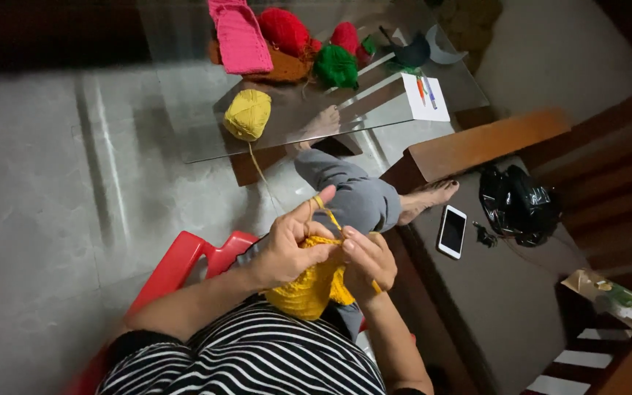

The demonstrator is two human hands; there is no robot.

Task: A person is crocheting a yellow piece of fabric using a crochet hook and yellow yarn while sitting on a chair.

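1. You hold rough, matt yellow knitted wool (309, 289).
2. Your yarn ball (247, 114) rests on a glossy glass table (199, 139).
3. Your chair (184, 260) is smooth red plastic.

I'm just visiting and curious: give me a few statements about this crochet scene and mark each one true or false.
1. Both hands, the left hand and the right hand, hold a yellow crochet piece. True.
2. The yellow yarn ball sits on the floor. False: it rests on the glass table.
3. A strand runs from the yellow ball toward the left hand's raised finger. True.
4. The phone lies on the glass table. False: it lies on the dark seat surface beside a black bag.
5. The green yarn ball is on the table near red yarn. True.
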